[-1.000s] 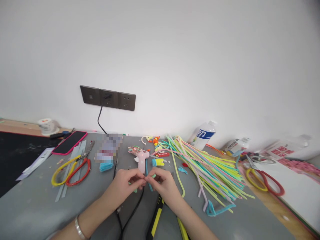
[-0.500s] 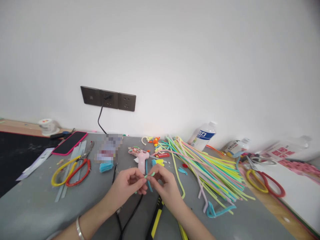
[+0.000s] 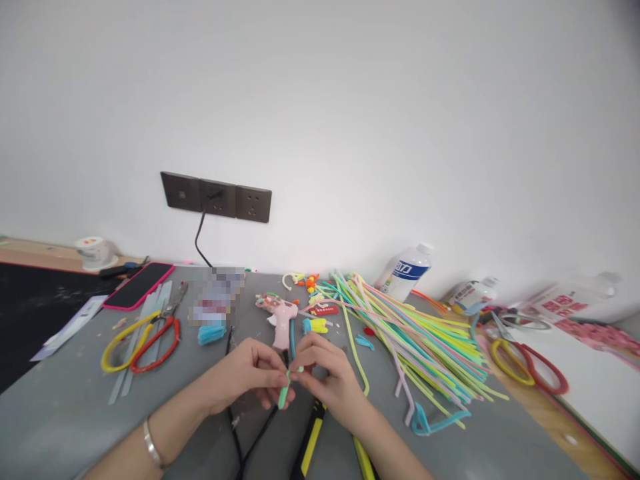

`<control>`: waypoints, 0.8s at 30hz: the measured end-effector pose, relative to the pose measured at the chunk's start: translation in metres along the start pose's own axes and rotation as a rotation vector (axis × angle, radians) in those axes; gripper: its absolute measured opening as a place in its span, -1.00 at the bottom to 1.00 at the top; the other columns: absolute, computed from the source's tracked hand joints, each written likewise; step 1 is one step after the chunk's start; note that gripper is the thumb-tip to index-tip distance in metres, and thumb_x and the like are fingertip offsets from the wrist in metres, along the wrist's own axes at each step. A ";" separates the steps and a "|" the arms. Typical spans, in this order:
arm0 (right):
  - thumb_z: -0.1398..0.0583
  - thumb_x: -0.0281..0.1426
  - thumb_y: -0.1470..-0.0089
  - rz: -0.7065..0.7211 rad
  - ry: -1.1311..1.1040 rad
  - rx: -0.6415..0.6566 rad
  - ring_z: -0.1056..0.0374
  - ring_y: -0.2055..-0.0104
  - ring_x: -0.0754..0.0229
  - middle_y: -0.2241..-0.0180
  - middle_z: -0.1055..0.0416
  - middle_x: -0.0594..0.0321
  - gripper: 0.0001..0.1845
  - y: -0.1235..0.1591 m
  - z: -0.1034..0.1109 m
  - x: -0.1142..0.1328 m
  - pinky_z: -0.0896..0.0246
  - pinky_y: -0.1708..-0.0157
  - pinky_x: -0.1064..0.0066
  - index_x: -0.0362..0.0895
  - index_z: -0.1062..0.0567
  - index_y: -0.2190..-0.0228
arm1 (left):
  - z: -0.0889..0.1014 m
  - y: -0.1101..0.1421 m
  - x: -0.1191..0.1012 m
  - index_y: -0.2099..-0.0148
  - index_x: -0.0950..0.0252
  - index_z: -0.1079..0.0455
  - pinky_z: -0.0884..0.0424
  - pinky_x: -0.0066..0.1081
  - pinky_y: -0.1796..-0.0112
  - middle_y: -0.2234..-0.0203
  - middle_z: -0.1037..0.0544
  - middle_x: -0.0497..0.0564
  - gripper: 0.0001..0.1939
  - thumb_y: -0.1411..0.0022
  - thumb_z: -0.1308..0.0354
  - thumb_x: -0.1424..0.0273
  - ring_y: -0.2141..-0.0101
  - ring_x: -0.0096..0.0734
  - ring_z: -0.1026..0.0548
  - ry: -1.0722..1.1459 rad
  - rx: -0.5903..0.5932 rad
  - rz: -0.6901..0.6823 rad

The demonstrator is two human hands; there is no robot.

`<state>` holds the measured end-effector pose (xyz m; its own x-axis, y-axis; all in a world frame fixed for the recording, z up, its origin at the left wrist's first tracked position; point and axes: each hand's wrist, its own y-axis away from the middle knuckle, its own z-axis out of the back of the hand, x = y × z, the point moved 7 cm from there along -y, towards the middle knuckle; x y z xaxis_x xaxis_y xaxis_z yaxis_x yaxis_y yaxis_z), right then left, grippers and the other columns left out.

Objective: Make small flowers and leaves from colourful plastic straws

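Note:
Between my two hands is a short light-green pipe cleaner, bent at its upper end. My left hand pinches it from the left, with its lower part hanging below the thumb. From the right, my right hand pinches the upper end, fingertips almost meeting those of the left. Just beyond the fingers lies a pink glue gun. A blue pipe cleaner piece lies beside it, partly hidden by my right hand. A yellow and blue bundle of pipe cleaner sits behind that hand.
Many-coloured pipe cleaners spread to the right, near a white bottle. Red-and-yellow-handled pliers, a blue bundle and a phone lie left. Scissors rest far right. A black-and-yellow tool and black cable lie close by.
The green pipe cleaner has turned, so a longer piece now points down between my hands. My hands have shifted slightly down, and the left wrist has moved a little left.

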<state>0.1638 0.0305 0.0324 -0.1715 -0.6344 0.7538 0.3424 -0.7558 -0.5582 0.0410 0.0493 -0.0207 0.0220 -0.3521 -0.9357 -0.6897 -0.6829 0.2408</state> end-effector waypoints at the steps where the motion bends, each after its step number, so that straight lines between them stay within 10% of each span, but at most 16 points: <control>1: -0.26 -0.48 -0.12 0.002 0.001 0.001 -0.30 0.39 0.25 0.40 -0.36 0.24 -0.94 0.000 0.000 0.000 -0.21 0.42 0.45 -0.11 -0.52 0.40 | 0.000 0.001 0.001 0.35 0.35 -0.56 -0.39 -0.61 0.55 0.49 -0.65 0.04 -0.82 -0.06 -0.35 0.31 0.53 -0.48 -0.55 0.007 -0.001 0.020; 24: -0.11 -0.53 -0.18 0.025 0.199 -0.029 -0.35 0.36 0.22 0.35 -0.38 0.17 -0.85 -0.001 -0.001 0.004 -0.28 0.39 0.44 -0.12 -0.47 0.33 | 0.011 -0.006 0.007 0.35 0.38 -0.54 -0.43 -0.59 0.48 0.54 -0.59 0.00 -0.64 0.11 -0.46 0.21 0.52 -0.52 -0.51 0.185 -0.253 -0.036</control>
<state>0.1619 0.0285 0.0356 -0.3434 -0.6702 0.6579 0.3228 -0.7421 -0.5875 0.0379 0.0581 -0.0312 0.1900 -0.4194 -0.8877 -0.4849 -0.8263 0.2866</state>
